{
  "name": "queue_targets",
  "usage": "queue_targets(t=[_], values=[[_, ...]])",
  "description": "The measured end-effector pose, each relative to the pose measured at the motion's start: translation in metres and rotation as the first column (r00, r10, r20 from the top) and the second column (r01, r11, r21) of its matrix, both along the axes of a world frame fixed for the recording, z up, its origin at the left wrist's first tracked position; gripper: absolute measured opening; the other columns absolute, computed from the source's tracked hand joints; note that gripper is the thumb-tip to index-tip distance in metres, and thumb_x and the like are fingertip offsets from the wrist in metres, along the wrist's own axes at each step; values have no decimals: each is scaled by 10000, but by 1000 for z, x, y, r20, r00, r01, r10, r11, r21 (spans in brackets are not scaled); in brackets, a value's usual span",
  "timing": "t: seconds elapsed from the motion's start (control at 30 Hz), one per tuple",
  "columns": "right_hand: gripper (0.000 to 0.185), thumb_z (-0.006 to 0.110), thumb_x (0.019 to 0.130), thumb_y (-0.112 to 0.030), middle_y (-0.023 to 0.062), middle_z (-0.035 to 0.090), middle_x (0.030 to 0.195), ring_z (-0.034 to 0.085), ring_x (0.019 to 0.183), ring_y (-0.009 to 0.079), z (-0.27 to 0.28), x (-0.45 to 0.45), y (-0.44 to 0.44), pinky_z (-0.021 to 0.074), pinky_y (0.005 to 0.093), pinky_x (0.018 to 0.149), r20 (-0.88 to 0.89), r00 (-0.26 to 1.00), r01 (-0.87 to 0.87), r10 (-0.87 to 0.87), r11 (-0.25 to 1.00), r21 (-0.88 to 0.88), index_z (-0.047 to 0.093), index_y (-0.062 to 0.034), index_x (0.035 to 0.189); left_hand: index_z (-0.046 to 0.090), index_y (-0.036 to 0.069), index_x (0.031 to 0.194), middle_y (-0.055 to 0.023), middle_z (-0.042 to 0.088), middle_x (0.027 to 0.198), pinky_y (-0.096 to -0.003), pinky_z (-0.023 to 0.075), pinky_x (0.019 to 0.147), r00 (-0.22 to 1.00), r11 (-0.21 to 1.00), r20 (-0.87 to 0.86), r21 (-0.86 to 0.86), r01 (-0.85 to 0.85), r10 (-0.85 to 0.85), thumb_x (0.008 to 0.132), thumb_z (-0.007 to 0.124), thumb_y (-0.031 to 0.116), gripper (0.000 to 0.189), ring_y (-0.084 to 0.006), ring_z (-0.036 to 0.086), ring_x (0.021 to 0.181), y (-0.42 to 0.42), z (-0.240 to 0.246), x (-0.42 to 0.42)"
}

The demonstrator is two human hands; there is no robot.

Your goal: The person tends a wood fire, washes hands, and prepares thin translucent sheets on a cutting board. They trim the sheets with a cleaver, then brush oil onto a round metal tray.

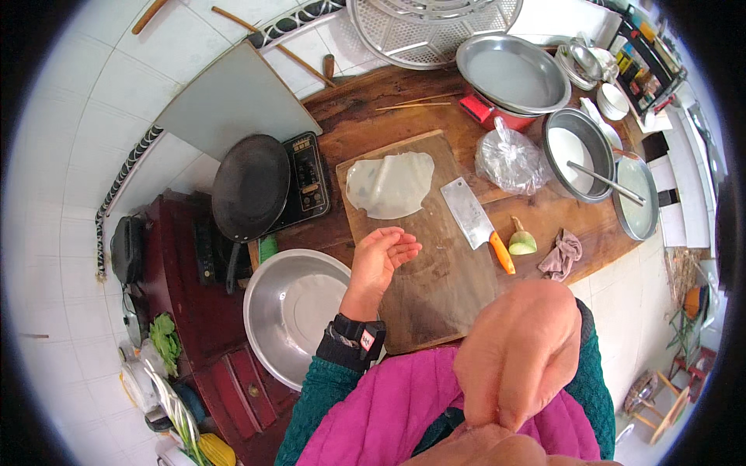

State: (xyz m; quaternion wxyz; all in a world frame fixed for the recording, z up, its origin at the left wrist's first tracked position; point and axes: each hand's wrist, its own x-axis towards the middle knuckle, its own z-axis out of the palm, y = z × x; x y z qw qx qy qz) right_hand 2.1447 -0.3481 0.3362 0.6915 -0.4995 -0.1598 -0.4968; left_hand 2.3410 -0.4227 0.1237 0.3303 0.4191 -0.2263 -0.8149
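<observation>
My left hand [382, 256] hovers over the left side of a wooden cutting board [449, 303], fingers loosely curled and holding nothing. Just beyond it on the board lies a thin, pale, translucent sheet of dough or batter [390, 185] with a fold across its middle. A cleaver [468, 212] with an orange handle rests at the board's right edge, its handle reaching past the board. My right hand [518, 349] is raised very near the camera, and its fingertips cannot be made out. Right of the cleaver handle sits a cut green vegetable piece [522, 239].
At left are a steel basin [297, 314] and a black wok [250, 186] tilted against an induction cooker [306, 175]. To the right stand a tied plastic bag [510, 160], a pot of white liquid with a ladle [568, 145], a round pan [636, 201] and a crumpled cloth [562, 256].
</observation>
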Motion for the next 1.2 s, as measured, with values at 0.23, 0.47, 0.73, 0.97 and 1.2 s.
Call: queue_targets(t=[0.23, 0.47, 0.73, 0.97, 1.2], values=[[61, 636, 890, -66, 97, 698, 964, 657, 770, 126, -118, -28, -28, 535, 276, 657, -806, 259, 798, -533, 588, -132, 646, -14, 921, 587, -31, 1032, -197, 673, 972, -394, 580, 797, 997, 997, 35, 34, -67, 66, 931, 549, 73, 150, -335, 688, 898, 13, 0, 25], [395, 708, 754, -240, 193, 703, 957, 681, 905, 313, -374, -56, -151, 538, 378, 790, -944, -288, 899, -164, 292, -325, 666, 31, 1039, 590, -32, 1026, -204, 670, 962, -398, 578, 784, 991, 989, 55, 82, -122, 118, 929, 550, 64, 142, -344, 686, 892, 29, 0, 50], [354, 645, 761, -223, 275, 658, 1075, 631, 1057, 399, -379, -31, -217, 514, 429, 901, -894, -419, 891, 158, 261, -371, 688, 44, 989, 597, -34, 1029, -213, 671, 955, -404, 579, 759, 977, 979, 82, 51, -200, 195, 921, 558, 65, 152, -350, 687, 870, 37, -1, 75], [325, 628, 774, -232, 250, 668, 1048, 636, 1009, 404, -361, -20, -204, 520, 442, 862, -879, -468, 825, 91, 401, -398, 697, 3, 987, 599, -27, 1014, -207, 675, 941, -401, 589, 754, 975, 979, 97, 27, -201, 198, 919, 552, 63, 139, -341, 689, 861, 30, -8, 79], [141, 574, 783, -90, 243, 665, 909, 632, 910, 427, -342, -11, -208, 510, 496, 792, -856, -353, 874, -378, 192, -446, 620, -7, 887, 597, -35, 1001, -210, 671, 924, -378, 595, 716, 976, 978, 82, 29, -204, 202, 922, 546, 46, 124, -338, 691, 836, 35, -5, 73]])
